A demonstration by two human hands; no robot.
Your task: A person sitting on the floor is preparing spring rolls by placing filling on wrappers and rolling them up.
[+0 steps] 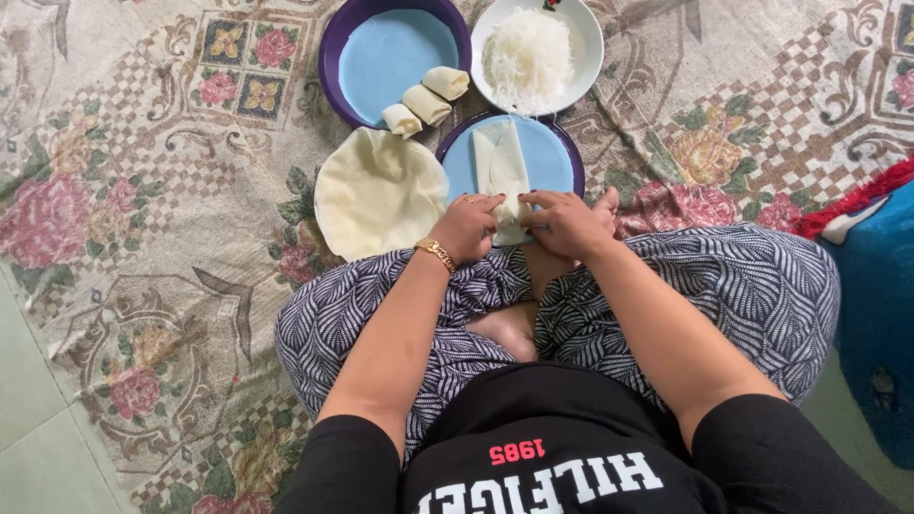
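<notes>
A pale folded wrapper (503, 171) lies lengthwise on a blue plate with a purple rim (555, 152) in front of my crossed legs. My left hand (466, 227), with a gold bracelet on the wrist, pinches the near end of the wrapper from the left. From the right, my right hand (568, 225) grips the same near end, fingers curled over it. The near end itself is hidden under my fingers.
A stack of round pale wrappers (378, 193) lies on the floral mat (143, 190) left of the plate. Behind it a purple dish (390, 57) holds three finished rolls (427, 102). A white bowl (582, 29) of thin white noodles stands at the back. A blue cushion (876, 314) is at right.
</notes>
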